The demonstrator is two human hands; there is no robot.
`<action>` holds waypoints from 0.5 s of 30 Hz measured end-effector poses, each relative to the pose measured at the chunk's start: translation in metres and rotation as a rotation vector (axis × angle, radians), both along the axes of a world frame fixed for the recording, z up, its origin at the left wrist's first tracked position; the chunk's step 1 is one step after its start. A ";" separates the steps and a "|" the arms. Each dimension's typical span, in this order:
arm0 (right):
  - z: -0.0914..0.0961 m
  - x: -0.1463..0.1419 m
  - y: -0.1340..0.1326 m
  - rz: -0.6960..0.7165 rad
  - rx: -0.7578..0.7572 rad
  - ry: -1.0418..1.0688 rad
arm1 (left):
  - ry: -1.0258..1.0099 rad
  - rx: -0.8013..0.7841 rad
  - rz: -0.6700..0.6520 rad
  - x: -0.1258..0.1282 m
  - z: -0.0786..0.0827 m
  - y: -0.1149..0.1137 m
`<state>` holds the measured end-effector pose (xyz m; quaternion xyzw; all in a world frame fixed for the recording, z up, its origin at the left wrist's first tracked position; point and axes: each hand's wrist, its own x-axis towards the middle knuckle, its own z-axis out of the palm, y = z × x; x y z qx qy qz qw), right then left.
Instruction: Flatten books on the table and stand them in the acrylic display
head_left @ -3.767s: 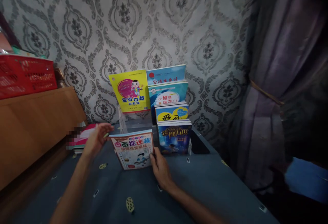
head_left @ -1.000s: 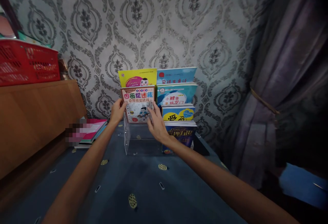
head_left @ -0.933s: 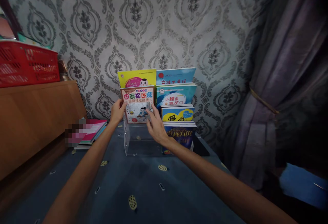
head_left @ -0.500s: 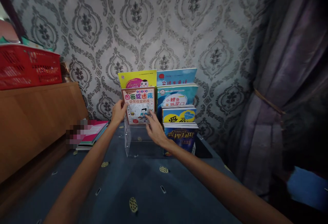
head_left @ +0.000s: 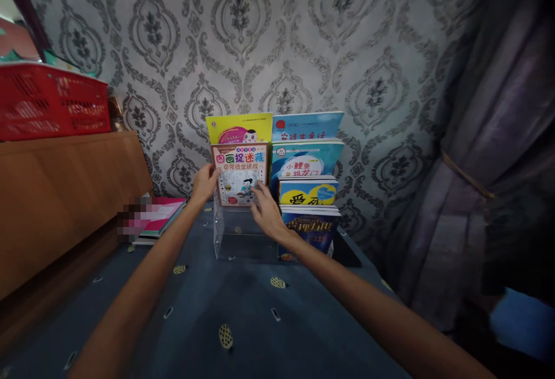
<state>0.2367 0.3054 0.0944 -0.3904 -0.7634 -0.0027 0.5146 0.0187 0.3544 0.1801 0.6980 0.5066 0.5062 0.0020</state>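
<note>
Well left of the left hand and higher, a red basket (head_left: 52, 101) sat atop wooden furniture (head_left: 73, 188), left end out of view. Nearer and lower, a stack of booklets (head_left: 162, 216) lay partly masked by pixelation. Left hand (head_left: 205, 184): fingers curled at the picture book's edge; some tips hidden, so could not tell whether it gripped. Picture book (head_left: 236, 185): upright between both hands, high on a clear stand (head_left: 218, 231) whose outline was faint, covering most of a yellow book (head_left: 228, 127) behind. Right hand (head_left: 267, 212): half open, fingers laid on the cover's lower right, resting rather than grasping. Right of it, books stood in tiers; wrist overlapped the dark blue book (head_left: 314, 231) in front. Farther right, a curtain (head_left: 459, 223) sank into shadow; beyond, a blurred blue item (head_left: 524, 324), unidentifiable.
</note>
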 end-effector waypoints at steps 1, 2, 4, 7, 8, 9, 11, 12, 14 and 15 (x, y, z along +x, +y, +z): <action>0.000 0.000 0.000 0.000 -0.002 0.001 | 0.009 -0.002 0.005 0.000 0.000 0.000; -0.001 0.000 -0.001 0.003 -0.002 0.003 | 0.018 -0.004 0.012 0.000 0.001 0.000; -0.003 0.001 -0.001 0.012 0.004 0.009 | 0.037 -0.006 0.024 0.000 0.002 0.000; -0.005 0.002 -0.003 0.018 0.022 0.013 | 0.061 -0.013 0.039 0.002 0.003 0.001; -0.006 0.002 -0.005 0.016 0.030 0.012 | 0.066 -0.017 0.042 0.003 0.003 0.001; -0.007 0.003 -0.006 0.014 0.037 0.010 | 0.071 -0.022 0.046 0.004 0.003 0.001; -0.008 0.003 -0.010 0.013 0.050 0.004 | 0.078 -0.033 0.054 0.005 0.003 0.000; -0.008 0.003 -0.012 0.015 0.054 0.001 | 0.081 -0.038 0.058 0.005 0.003 0.000; -0.010 0.003 -0.017 0.024 0.058 0.001 | 0.087 -0.048 0.066 0.006 0.003 -0.002; -0.012 0.003 -0.020 0.030 0.057 0.003 | 0.089 -0.053 0.069 0.006 0.003 -0.002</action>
